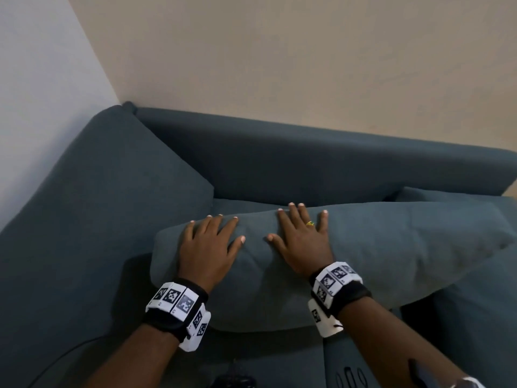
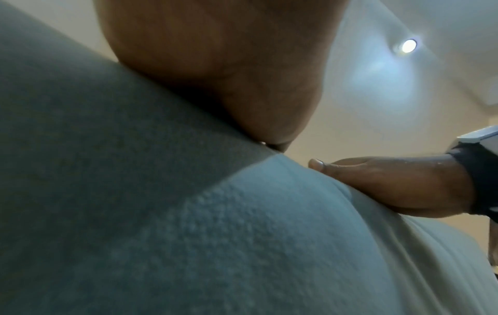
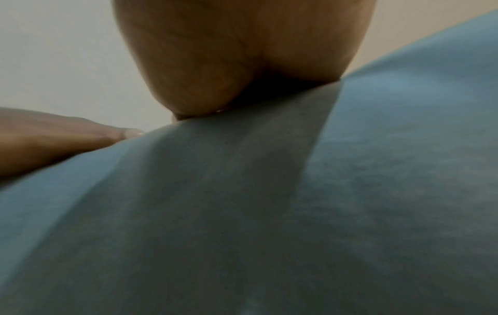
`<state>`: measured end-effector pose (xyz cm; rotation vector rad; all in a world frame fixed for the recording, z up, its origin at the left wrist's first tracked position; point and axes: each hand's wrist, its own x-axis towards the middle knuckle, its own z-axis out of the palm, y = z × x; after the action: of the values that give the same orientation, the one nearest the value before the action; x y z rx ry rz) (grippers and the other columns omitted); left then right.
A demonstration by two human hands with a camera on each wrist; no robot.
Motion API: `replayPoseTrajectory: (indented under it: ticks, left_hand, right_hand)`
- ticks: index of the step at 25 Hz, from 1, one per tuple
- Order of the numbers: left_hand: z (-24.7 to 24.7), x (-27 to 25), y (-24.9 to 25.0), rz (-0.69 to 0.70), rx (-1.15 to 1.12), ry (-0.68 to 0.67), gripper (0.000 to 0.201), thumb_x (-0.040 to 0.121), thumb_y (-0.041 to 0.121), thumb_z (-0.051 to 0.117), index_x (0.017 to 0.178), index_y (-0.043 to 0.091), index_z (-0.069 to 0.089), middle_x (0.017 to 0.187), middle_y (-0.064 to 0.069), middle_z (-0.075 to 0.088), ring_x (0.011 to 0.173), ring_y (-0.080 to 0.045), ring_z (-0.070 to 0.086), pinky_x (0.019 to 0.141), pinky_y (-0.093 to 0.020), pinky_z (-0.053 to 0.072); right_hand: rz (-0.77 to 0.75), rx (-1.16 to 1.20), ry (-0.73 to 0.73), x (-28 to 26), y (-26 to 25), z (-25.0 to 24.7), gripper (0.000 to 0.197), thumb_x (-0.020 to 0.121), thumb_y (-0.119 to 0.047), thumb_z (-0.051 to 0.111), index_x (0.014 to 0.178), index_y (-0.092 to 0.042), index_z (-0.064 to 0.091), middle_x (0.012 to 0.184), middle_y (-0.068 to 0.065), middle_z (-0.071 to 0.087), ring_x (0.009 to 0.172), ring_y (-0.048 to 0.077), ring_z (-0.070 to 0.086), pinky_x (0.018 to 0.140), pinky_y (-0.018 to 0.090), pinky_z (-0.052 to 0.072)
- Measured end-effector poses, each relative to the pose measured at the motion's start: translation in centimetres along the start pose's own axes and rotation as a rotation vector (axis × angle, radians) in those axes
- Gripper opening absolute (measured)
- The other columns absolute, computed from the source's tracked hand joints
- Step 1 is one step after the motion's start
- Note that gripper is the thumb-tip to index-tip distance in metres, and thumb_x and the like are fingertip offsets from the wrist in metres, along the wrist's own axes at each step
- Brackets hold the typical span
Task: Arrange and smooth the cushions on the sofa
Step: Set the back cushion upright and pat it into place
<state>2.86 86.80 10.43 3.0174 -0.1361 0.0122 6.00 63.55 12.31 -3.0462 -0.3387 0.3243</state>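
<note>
A long dark teal cushion (image 1: 377, 247) lies flat across the seat of a matching sofa (image 1: 279, 152). My left hand (image 1: 209, 242) rests palm down on the cushion's left end, fingers spread and straight. My right hand (image 1: 302, 236) presses flat on the cushion's middle, fingers spread, a gold ring on one finger. In the left wrist view the cushion fabric (image 2: 188, 223) fills the frame under my palm (image 2: 229, 74), and my right hand (image 2: 399, 185) lies on it at the right. The right wrist view shows the fabric (image 3: 269, 213) beneath my palm (image 3: 242, 53), with my left hand's fingers (image 3: 67, 138) at the left.
A padded armrest (image 1: 112, 191) rises at the left, against a white wall (image 1: 36, 93). The backrest runs along a beige wall (image 1: 307, 51). Another teal cushion's corner (image 1: 436, 193) peeks out at the far right. A dark object (image 1: 235, 380) and a cable (image 1: 64, 357) lie at the seat's front edge.
</note>
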Motion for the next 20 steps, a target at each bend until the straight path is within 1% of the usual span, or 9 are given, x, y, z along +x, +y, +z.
replayPoseTrajectory:
  ticks: [4,7,9,12,14,16,17,18,20]
  left_hand:
    - [-1.6,-0.5,-4.4,-0.228,-0.101,0.117,0.057,0.104,0.052,0.026,0.151,0.022,0.040,0.157,-0.008,0.041,0.149,-0.028,0.031,0.120,-0.062,0.013]
    - [-1.5,-1.6,-7.3,-0.237,-0.294,0.116,0.053,0.105,0.043,0.035,0.155,0.025,0.033,0.163,-0.005,0.031,0.152,-0.027,0.023,0.118,-0.060,0.018]
    - [-0.2,-1.7,-8.2,-0.222,-0.621,0.067,0.043,0.107,0.041,0.029,0.147,0.032,0.042,0.159,0.000,0.037,0.150,-0.021,0.028,0.122,-0.048,0.024]
    - [0.7,-1.5,-9.0,-0.304,-0.991,0.190,0.049,0.102,0.050,0.027,0.136,0.029,0.055,0.144,0.004,0.054,0.136,-0.009,0.046,0.119,-0.040,0.033]
    - [0.6,-1.7,-9.0,-0.310,-1.066,0.215,0.062,0.099,0.059,0.026,0.140,0.024,0.056,0.146,0.008,0.053,0.136,-0.001,0.045,0.118,-0.029,0.031]
    - [0.6,-1.6,-9.0,-0.346,-1.151,0.195,0.066,0.096,0.065,0.023,0.141,0.028,0.055,0.148,0.014,0.049,0.132,0.014,0.041,0.113,-0.012,0.027]
    - [0.8,-1.4,-9.1,-0.380,-1.207,0.193,0.069,0.094,0.067,0.022,0.142,0.029,0.055,0.149,0.016,0.047,0.130,0.018,0.039,0.112,-0.009,0.025]
    - [1.0,-1.1,-9.0,-0.405,-1.267,0.212,0.071,0.094,0.069,0.021,0.141,0.028,0.055,0.149,0.016,0.047,0.131,0.016,0.040,0.114,-0.012,0.025]
    - [1.7,-0.4,-8.9,-0.419,-1.342,0.250,0.074,0.094,0.074,0.022,0.137,0.027,0.059,0.148,0.010,0.052,0.137,0.002,0.044,0.119,-0.026,0.028]
  right_hand:
    - [-0.202,0.104,0.032,2.3,-7.6,-1.9,0.078,0.100,-0.065,0.030,0.162,-0.024,0.005,0.171,0.002,-0.007,0.156,0.021,-0.009,0.122,0.062,-0.005]
    - [-0.435,0.108,0.165,3.4,-11.4,-2.7,0.070,0.104,-0.052,0.038,0.161,-0.024,0.009,0.171,0.003,-0.003,0.157,0.022,-0.004,0.122,0.055,0.000]
    - [-0.518,0.040,0.044,3.3,-13.5,-1.0,0.064,0.105,-0.045,0.038,0.161,-0.023,0.014,0.171,0.003,0.005,0.157,0.024,0.006,0.123,0.057,0.004]
    - [-0.453,-0.017,-0.066,3.3,-14.7,0.4,0.064,0.105,-0.043,0.037,0.162,-0.021,0.014,0.170,0.005,0.009,0.157,0.027,0.009,0.120,0.065,0.014]
    - [-0.451,0.088,0.075,4.6,-15.4,-2.9,0.065,0.106,-0.042,0.036,0.162,-0.021,0.009,0.170,0.008,0.001,0.157,0.027,0.002,0.122,0.062,0.014]
    - [-0.497,0.176,0.358,5.9,-16.1,-7.0,0.066,0.105,-0.039,0.037,0.162,-0.023,0.008,0.170,0.006,-0.004,0.157,0.025,-0.004,0.126,0.053,0.009]
    - [-0.475,0.217,0.423,6.1,-16.2,-7.5,0.066,0.105,-0.039,0.038,0.162,-0.023,0.010,0.169,0.002,-0.007,0.157,0.023,-0.005,0.126,0.048,0.005]
    - [-0.458,0.255,0.399,6.0,-16.4,-7.0,0.065,0.104,-0.040,0.037,0.162,-0.024,0.012,0.168,-0.001,-0.010,0.157,0.022,-0.008,0.126,0.044,-0.001]
    - [-0.454,0.129,0.068,4.6,-17.0,-2.8,0.067,0.105,-0.048,0.033,0.163,-0.022,0.010,0.170,-0.001,-0.006,0.157,0.021,-0.007,0.120,0.041,-0.020]
